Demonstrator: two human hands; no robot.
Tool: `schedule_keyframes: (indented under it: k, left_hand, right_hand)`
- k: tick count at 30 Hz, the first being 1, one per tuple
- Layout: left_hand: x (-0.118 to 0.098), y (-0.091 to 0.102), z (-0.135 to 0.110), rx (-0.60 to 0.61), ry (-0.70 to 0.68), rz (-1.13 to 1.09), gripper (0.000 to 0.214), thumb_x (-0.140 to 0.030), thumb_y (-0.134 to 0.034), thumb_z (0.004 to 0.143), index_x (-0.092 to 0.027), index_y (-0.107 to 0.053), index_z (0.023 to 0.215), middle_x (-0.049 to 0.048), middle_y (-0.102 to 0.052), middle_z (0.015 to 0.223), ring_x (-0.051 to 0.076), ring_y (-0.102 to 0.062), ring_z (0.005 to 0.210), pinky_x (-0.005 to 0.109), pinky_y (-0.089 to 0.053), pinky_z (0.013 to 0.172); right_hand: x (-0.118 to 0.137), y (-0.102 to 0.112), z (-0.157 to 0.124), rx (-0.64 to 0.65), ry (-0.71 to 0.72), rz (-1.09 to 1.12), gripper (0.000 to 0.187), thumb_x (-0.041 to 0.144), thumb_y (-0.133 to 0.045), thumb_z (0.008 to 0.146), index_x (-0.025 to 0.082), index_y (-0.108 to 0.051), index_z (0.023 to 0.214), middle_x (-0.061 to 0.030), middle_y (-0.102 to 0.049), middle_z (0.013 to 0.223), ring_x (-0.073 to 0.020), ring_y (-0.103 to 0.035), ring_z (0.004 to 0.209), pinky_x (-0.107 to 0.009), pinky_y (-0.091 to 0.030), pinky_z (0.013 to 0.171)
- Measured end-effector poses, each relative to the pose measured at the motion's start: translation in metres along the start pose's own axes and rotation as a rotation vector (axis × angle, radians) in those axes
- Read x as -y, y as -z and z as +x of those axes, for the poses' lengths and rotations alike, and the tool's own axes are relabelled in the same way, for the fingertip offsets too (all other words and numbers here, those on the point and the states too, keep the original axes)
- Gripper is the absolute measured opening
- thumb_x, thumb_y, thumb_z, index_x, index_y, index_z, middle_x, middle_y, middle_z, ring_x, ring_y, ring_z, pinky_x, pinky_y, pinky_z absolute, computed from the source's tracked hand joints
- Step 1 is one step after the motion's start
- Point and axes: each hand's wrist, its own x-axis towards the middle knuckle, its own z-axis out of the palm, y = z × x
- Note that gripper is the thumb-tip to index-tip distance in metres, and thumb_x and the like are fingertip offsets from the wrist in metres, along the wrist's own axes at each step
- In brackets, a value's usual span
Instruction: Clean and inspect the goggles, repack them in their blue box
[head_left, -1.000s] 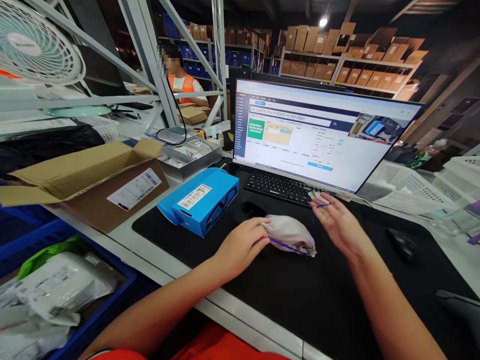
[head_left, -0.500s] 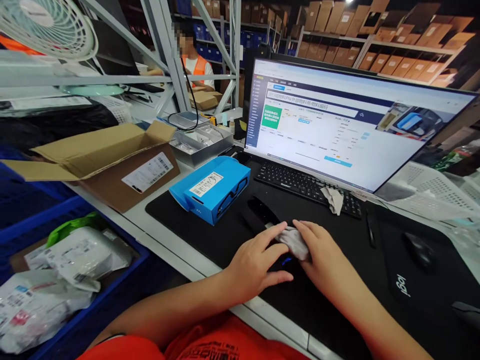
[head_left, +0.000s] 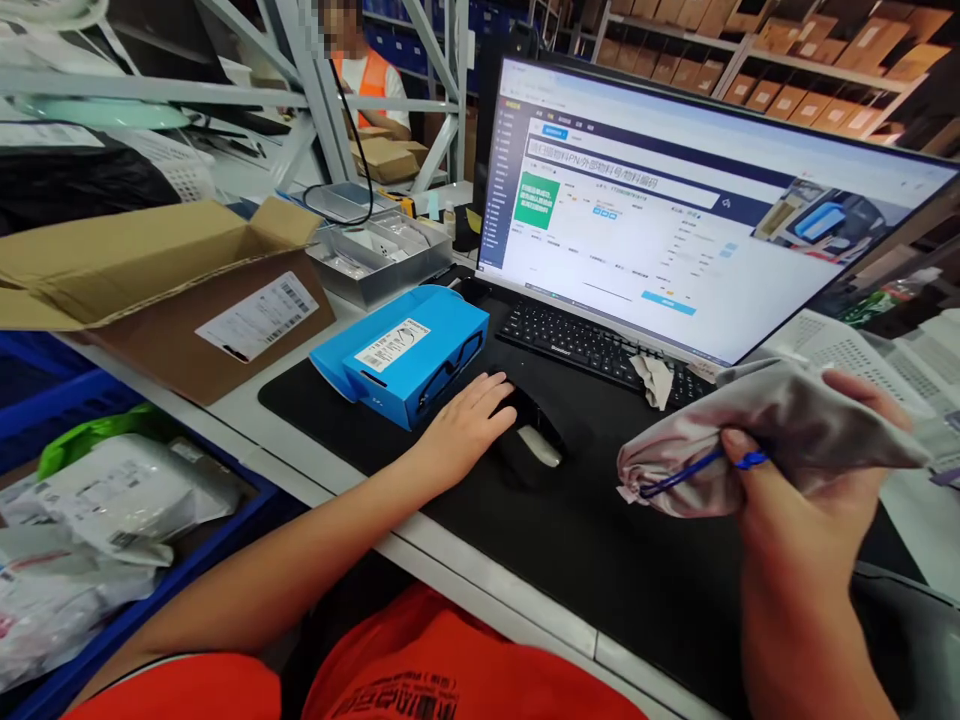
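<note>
My right hand (head_left: pixel 806 510) grips a grey cloth drawstring pouch (head_left: pixel 697 450) with a blue cord, raised above the right side of the desk. Its thumb presses on the near face, and the pouch's gathered mouth points left. My left hand (head_left: pixel 466 425) is low over the black mat (head_left: pixel 600 540), fingers stretched out and thumb apart. Its fingertips are at the left end of a glossy black curved item (head_left: pixel 534 425) with a pale patch; its exact kind is unclear. A blue box (head_left: pixel 420 350) with a white label and a glasses picture lies beyond that hand.
An open cardboard box (head_left: pixel 255 340) stands left, beside a grey tray (head_left: pixel 382 255) of small parts. A blue crate (head_left: pixel 225 570) with bagged parcels sits below. At the back are a monitor (head_left: pixel 600 265), a keyboard (head_left: pixel 562 340) and a crumpled paper (head_left: pixel 652 380).
My right hand has lifted the grey pouch up and to the right, away from my left hand. My left hand has moved left to the black item. The view has shifted slightly.
</note>
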Motion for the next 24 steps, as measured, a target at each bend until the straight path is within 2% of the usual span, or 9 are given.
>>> schedule_keyframes:
  k: [2,4,6,9,11,13,16,21,24]
  left_hand:
    - [-0.004,0.0,-0.001,-0.021,-0.086,-0.015,0.021,-0.009,-0.05,0.102,-0.018,-0.069,0.1,0.009,-0.074,0.103,0.023,-0.07,0.106,0.046,-0.054,0.114]
    - [-0.012,0.003,-0.003,-0.062,-0.159,-0.028,0.023,-0.013,-0.047,0.106,-0.019,-0.067,0.096,0.003,-0.067,0.083,0.02,-0.063,0.083,0.039,-0.059,0.096]
    - [-0.028,0.008,-0.006,-0.122,-0.199,-0.043,0.021,-0.015,-0.047,0.108,-0.019,-0.067,0.101,0.0033,-0.067,0.085,0.019,-0.06,0.081,0.034,-0.056,0.082]
    - [-0.06,0.015,-0.01,-0.207,-0.247,-0.102,0.019,-0.012,-0.049,0.107,-0.017,-0.067,0.108,0.004,-0.07,0.089,0.017,-0.061,0.081,0.031,-0.053,0.075]
    - [-0.078,0.017,-0.014,-0.308,-0.251,-0.133,0.017,-0.011,-0.051,0.105,-0.017,-0.066,0.106,0.0032,-0.069,0.084,0.017,-0.06,0.075,0.03,-0.052,0.067]
    - [-0.09,0.018,-0.017,-0.425,-0.237,-0.147,0.016,-0.012,-0.052,0.104,-0.018,-0.067,0.105,0.0018,-0.068,0.079,0.017,-0.059,0.07,0.031,-0.05,0.062]
    - [-0.095,0.017,-0.022,-0.493,-0.228,-0.145,0.017,-0.012,-0.055,0.102,-0.017,-0.069,0.109,0.0024,-0.072,0.084,0.016,-0.063,0.072,0.029,-0.053,0.061]
    - [-0.098,0.014,-0.029,-0.483,-0.196,-0.116,0.016,-0.009,-0.059,0.098,-0.015,-0.069,0.11,0.0042,-0.075,0.09,0.017,-0.066,0.081,0.03,-0.056,0.069]
    - [-0.1,0.008,-0.032,-0.442,-0.129,-0.083,0.01,-0.014,-0.06,0.1,-0.016,-0.068,0.105,0.0039,-0.071,0.086,0.018,-0.064,0.079,0.032,-0.056,0.071]
  right_hand:
    - [0.005,-0.009,-0.006,-0.044,0.086,0.03,0.068,0.035,-0.084,0.082,0.025,-0.053,0.142,-0.0118,-0.045,0.148,-0.0354,-0.053,0.14,-0.058,-0.046,0.118]
    - [0.009,-0.019,-0.012,-0.043,0.151,0.045,0.062,0.033,-0.082,0.085,0.026,-0.054,0.14,-0.0118,-0.047,0.142,-0.0338,-0.059,0.13,-0.056,-0.053,0.109]
    - [0.011,-0.028,-0.021,-0.038,0.216,0.034,0.058,0.03,-0.08,0.087,0.026,-0.053,0.138,-0.011,-0.053,0.131,-0.0301,-0.066,0.114,-0.051,-0.059,0.096]
    - [0.012,-0.043,-0.036,0.012,0.388,0.017,0.056,0.026,-0.076,0.089,0.028,-0.051,0.139,-0.0078,-0.062,0.113,-0.0253,-0.069,0.095,-0.042,-0.061,0.078]
    - [0.01,-0.053,-0.043,0.167,0.541,0.01,0.056,0.024,-0.071,0.091,0.03,-0.05,0.143,-0.0074,-0.066,0.111,-0.0244,-0.069,0.092,-0.039,-0.061,0.073]
    - [0.005,-0.063,-0.046,0.398,0.686,-0.053,0.049,0.019,-0.062,0.095,0.029,-0.053,0.143,-0.0078,-0.069,0.112,-0.0226,-0.069,0.09,-0.036,-0.06,0.073]
    - [0.0,-0.081,-0.045,0.718,0.775,-0.276,0.04,0.01,-0.048,0.1,0.023,-0.063,0.135,-0.0088,-0.072,0.106,-0.0206,-0.069,0.086,-0.033,-0.059,0.073]
    - [0.012,-0.111,-0.045,1.192,0.626,-0.637,0.044,0.013,-0.053,0.103,0.023,-0.066,0.143,-0.0131,-0.073,0.11,-0.0273,-0.07,0.097,-0.039,-0.061,0.081]
    - [0.018,-0.117,-0.039,1.394,0.511,-0.523,0.047,0.014,-0.057,0.1,0.021,-0.066,0.146,-0.0148,-0.073,0.118,-0.0295,-0.071,0.111,-0.046,-0.06,0.099]
